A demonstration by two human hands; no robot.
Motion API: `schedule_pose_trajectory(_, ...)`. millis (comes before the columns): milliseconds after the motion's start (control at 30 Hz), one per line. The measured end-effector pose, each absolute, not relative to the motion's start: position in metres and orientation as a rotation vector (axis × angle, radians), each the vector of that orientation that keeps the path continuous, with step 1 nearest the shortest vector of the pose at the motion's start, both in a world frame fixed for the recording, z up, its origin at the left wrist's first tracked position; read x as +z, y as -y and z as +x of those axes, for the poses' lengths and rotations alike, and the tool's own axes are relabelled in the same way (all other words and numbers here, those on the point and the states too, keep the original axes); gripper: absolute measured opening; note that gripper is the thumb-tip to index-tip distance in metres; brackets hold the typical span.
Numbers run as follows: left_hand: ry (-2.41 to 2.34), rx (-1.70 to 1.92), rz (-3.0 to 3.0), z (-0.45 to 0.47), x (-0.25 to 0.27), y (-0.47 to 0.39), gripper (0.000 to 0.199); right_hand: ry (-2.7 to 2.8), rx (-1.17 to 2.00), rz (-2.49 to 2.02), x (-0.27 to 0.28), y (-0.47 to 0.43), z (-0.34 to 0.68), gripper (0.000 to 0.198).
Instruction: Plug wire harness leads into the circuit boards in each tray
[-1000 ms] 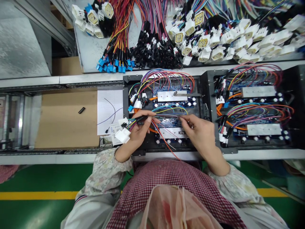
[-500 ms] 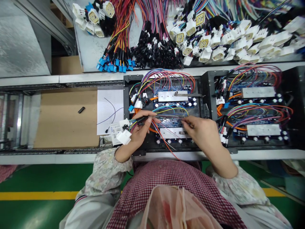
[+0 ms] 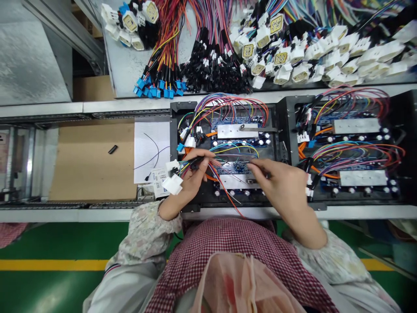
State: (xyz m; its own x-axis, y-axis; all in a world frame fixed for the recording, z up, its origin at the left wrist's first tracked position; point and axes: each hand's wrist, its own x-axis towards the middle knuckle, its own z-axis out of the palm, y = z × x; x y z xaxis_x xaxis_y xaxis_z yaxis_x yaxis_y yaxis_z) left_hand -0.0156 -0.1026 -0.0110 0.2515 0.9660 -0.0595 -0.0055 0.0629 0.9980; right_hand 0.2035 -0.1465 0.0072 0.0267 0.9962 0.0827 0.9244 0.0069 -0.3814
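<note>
Left hand (image 3: 193, 180) clamps a wire bundle (image 3: 186, 165); right hand (image 3: 284, 181), fingers pinched together, hangs beside a circuit board (image 3: 233, 168).

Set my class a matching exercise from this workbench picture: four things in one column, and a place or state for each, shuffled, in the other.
Column one
1. left hand
2. small black piece
3. cluster of blue connectors
4. white sheet

Column two
A. crossed by thin loose wires
B. on the metal shelf, at the ends of red, yellow and black wires
C. lying on the brown board
D. holding a wire bundle

Right pairs: 1-D, 2-C, 3-B, 4-A.
</note>
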Motion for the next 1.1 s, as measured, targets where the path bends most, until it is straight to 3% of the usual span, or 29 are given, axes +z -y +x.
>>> schedule_pose_trajectory(200,-1.061,0.952,1.212,-0.017,-0.018,0.103,0.025,1.988,0.323,-2.066,-0.02,0.133,0.193,0.024)
schedule_pose_trajectory(400,-1.098,0.956,1.271,-0.018,-0.009,0.102,0.022,2.04,0.329,-1.862,0.011,0.146,0.196,0.031)
schedule_pose_trajectory(567,-1.11,0.946,1.217,-0.019,-0.009,0.103,0.02,2.162,0.529,-1.643,0.013,0.147,0.184,0.027)
schedule_pose_trajectory(767,-1.054,0.969,1.167,-0.018,-0.019,0.103,0.026,2.077,0.677,-1.694,-0.013,0.133,0.174,0.023)
schedule_pose_trajectory(1100,-1.033,0.988,1.204,-0.016,-0.017,0.105,0.023,2.09,0.651,-1.716,-0.021,0.129,0.168,0.022)
